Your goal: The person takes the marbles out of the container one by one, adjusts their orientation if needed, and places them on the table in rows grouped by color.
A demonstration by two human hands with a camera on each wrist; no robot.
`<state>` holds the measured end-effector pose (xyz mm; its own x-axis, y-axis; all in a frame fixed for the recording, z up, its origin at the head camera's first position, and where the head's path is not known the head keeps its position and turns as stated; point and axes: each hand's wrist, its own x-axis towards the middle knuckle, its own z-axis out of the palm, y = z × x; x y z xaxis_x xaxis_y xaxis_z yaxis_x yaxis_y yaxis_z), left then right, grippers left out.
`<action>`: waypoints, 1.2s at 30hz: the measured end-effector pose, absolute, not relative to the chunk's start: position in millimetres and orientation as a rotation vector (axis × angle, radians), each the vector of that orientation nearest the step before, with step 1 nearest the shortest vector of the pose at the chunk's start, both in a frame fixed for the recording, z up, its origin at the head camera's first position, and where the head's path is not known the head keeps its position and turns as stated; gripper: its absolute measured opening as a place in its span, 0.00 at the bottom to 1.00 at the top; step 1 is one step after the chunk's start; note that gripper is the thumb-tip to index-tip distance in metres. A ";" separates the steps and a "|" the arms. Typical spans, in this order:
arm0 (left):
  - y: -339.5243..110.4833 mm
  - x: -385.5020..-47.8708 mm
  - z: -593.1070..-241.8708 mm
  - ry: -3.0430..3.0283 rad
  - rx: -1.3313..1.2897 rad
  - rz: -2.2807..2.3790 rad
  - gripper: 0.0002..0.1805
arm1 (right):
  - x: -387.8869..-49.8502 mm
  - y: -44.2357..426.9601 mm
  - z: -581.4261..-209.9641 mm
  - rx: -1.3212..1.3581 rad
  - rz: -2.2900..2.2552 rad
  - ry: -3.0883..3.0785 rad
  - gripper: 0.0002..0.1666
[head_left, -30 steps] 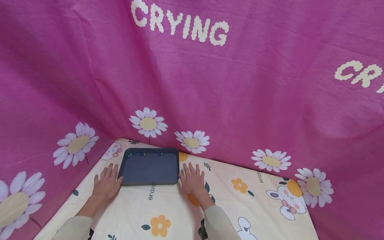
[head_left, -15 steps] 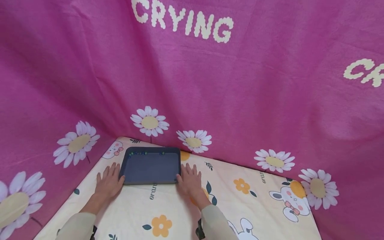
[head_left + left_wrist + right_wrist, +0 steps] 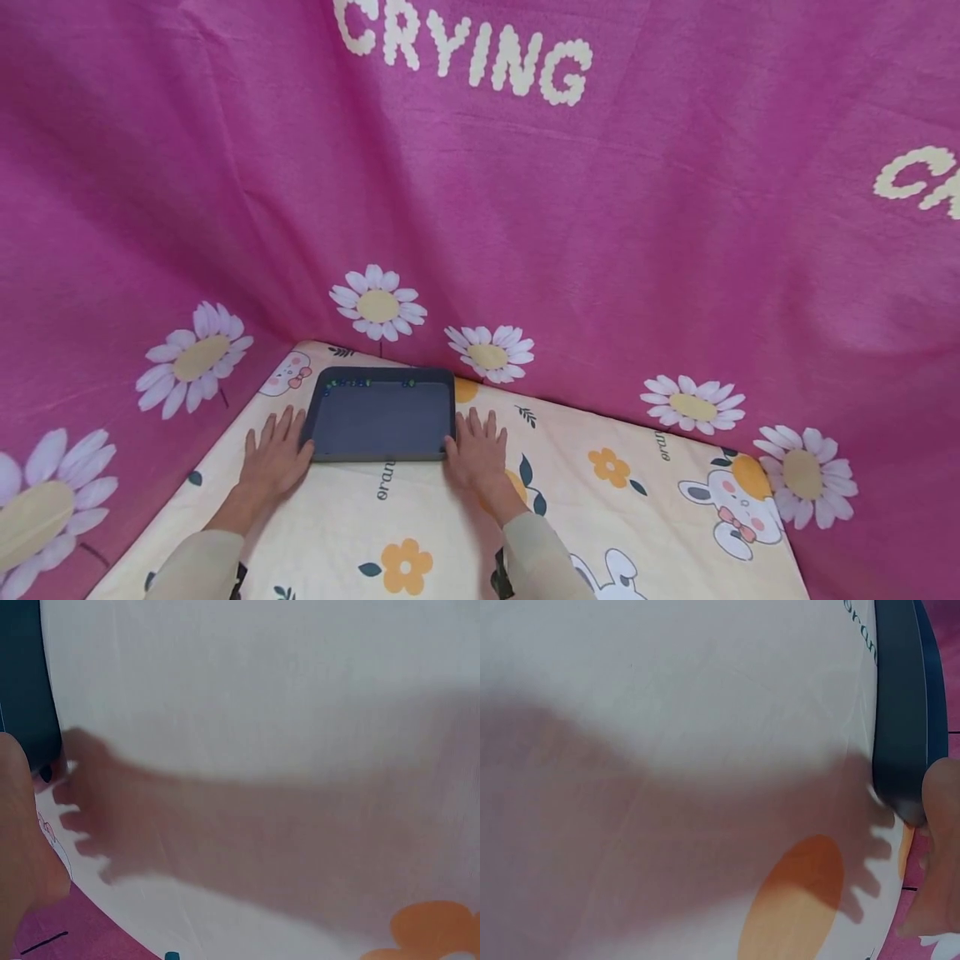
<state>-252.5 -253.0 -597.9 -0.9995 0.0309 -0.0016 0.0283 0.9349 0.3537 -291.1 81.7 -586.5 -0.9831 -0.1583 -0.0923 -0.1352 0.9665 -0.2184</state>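
A dark grey rectangular tray [image 3: 382, 421] lies flat on the table. Several tiny blue and green pieces [image 3: 348, 383] are lined up along its far edge; they are too small to identify. My left hand [image 3: 272, 458] is spread beside the tray's left side, fingers extended, thumb at the near left corner. On the opposite side, my right hand [image 3: 480, 454] has its fingers spread, with the thumb at the near right corner. In the right wrist view the thumb [image 3: 943, 795] is by the tray corner [image 3: 900, 772]. Little of the left hand [image 3: 26, 840] shows in its wrist view.
A cream cloth [image 3: 337, 517] printed with flowers and rabbits covers the table. Behind it and on the left hangs a magenta curtain [image 3: 600, 250] with daisies, close to the tray's far side.
My right hand has shifted slightly inward, bringing its thumb to the tray's near right corner. The left hand stays beside the tray. The head view has shifted a little.
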 end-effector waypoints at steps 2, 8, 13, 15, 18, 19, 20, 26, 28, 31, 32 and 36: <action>-253.9 -252.5 -597.4 3.075 0.035 0.568 0.37 | -290.6 80.7 -585.3 -0.228 -0.322 3.005 0.35; -254.0 -256.2 -596.7 3.038 0.017 0.615 0.38 | -291.3 79.8 -588.7 -0.217 -0.323 2.996 0.35; -253.0 -258.8 -599.1 3.024 -0.001 0.654 0.37 | -293.4 80.2 -594.7 -0.218 -0.327 2.993 0.36; -252.8 -259.0 -600.3 3.019 -0.014 0.668 0.37 | -293.9 80.6 -595.4 -0.213 -0.322 2.989 0.37; -252.9 -259.6 -602.4 3.024 -0.029 0.680 0.36 | -294.3 81.3 -594.8 -0.217 -0.315 2.985 0.39; -253.1 -259.8 -603.0 3.029 -0.033 0.673 0.36 | -294.6 81.5 -594.3 -0.221 -0.321 2.986 0.39; -253.1 -259.7 -603.3 3.033 -0.039 0.666 0.36 | -294.8 81.7 -593.9 -0.227 -0.322 2.985 0.39; -251.8 -260.0 -604.4 3.051 -0.053 0.645 0.33 | -295.3 83.4 -592.9 -0.262 -0.281 2.978 0.40; -251.2 -259.9 -603.6 3.050 -0.057 0.655 0.32 | -296.0 83.0 -593.7 -0.270 -0.280 2.964 0.39; -250.1 -259.0 -601.5 3.040 -0.067 0.667 0.32 | -296.2 81.8 -595.7 -0.271 -0.298 2.949 0.38; -249.9 -258.8 -601.2 3.036 -0.069 0.664 0.32 | -296.0 81.6 -596.5 -0.269 -0.288 2.949 0.38; -249.0 -258.8 -600.1 3.042 -0.075 0.632 0.33 | -295.0 81.2 -596.6 -0.279 -0.224 2.981 0.38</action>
<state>-258.8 -249.0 -600.1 -0.9983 -0.0407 -0.0425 -0.0542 0.9162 0.3970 -295.0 81.2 -596.6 -0.9732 -0.1942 -0.1235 -0.1735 0.9717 -0.1602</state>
